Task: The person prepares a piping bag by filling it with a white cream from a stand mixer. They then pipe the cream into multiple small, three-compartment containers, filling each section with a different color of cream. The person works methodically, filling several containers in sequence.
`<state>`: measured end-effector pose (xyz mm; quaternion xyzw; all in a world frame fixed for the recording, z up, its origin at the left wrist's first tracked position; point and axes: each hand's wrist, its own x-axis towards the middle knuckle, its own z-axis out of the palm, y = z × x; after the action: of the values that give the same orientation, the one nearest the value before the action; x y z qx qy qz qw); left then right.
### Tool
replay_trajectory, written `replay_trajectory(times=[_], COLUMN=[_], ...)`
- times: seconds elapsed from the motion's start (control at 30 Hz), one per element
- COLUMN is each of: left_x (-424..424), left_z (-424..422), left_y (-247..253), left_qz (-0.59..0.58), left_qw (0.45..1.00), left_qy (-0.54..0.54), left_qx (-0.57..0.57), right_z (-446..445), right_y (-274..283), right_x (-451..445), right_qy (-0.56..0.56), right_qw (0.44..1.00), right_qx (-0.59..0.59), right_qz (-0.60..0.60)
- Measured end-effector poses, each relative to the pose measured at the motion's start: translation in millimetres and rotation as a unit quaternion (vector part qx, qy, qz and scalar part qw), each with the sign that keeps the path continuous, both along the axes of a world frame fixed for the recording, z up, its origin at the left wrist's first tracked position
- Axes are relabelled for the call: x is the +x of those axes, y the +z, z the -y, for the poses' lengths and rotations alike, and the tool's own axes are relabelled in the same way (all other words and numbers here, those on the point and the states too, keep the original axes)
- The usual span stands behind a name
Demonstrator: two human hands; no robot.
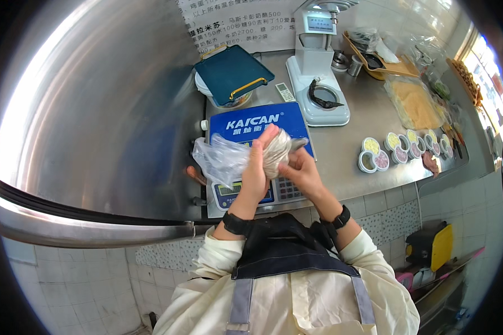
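Note:
A pale, ridged bundle [276, 155], perhaps of noodle-like strands or gathered wrapping, is between my two hands above a blue Kaican digital weighing scale [245, 113]. My left hand [256, 171] is wrapped along its left side, fingers pointing away from me. My right hand [305, 171] pinches its lower right side with thumb and fingers. A blurred grey end [299, 144] sticks out at the right, above my right fingers. Thin, see-through plastic [224, 161] spreads out left of my left hand, over the scale. Both hands partly cover the scale's display and keypad [288, 190].
Behind the scale, a dark green tray [234, 73] with gold handles rests on tubs. A white stand machine [316, 83] holds a dark curved item. Several divided cups [373, 155] of diced food line the steel counter [339, 176]. A steel panel [121, 104] rises on the left.

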<state>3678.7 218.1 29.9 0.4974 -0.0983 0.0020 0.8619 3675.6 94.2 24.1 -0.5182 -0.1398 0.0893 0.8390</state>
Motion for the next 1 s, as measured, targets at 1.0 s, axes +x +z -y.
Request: replay_trajectory(times=[1.0], left_x=[-122], left_z=[-162], left_y=[-55], left_qz=[-0.244], left_qw=[0.917], left_qy=[0.214], left_qx=[0.233], right_z=[90], right_y=[-46], right_x=[-12], right_qy=[-0.272], right_qw=[0.937], right_qx=[-0.220], right_qz=[0.012])
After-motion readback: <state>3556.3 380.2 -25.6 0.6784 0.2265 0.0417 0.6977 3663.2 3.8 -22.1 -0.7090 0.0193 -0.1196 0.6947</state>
